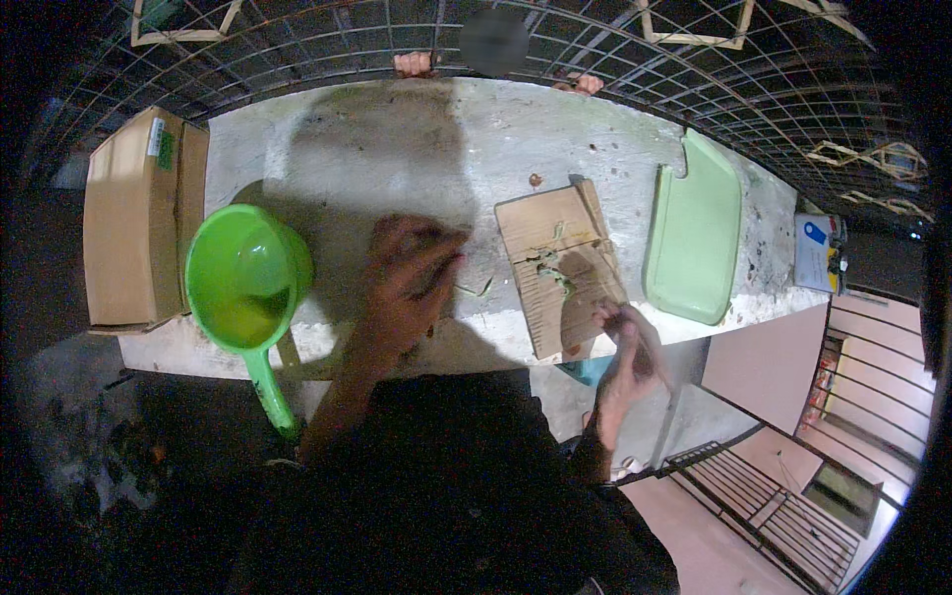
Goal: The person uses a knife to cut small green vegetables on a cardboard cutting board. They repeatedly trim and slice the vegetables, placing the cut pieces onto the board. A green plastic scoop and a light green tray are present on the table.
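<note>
My left hand (pixel 413 286) is raised over the concrete ledge, between the green plastic dipper and the cardboard; it is shadowed and blurred, and whether its fingers pinch something small cannot be told. Near the lower right corner of the flat piece of cardboard (pixel 532 216) is my right hand (pixel 632 349), fingers curled and blurred, contents unclear. Torn green plant scraps (pixel 554 274) lie on the cardboard. A thin green scrap (pixel 487 286) rests on the ledge beside it. The green plastic dipper (pixel 256 275), with some yellowish liquid visible inside, stands at the left, its handle towards me.
A closed cardboard box (pixel 126 230) stands at the far left of the concrete ledge (pixel 506 119). At right are a pale green plastic tray (pixel 692 245) and a tin (pixel 814 253). Another person's hands (pixel 413 64) grip the far edge, by a wire mesh (pixel 335 37).
</note>
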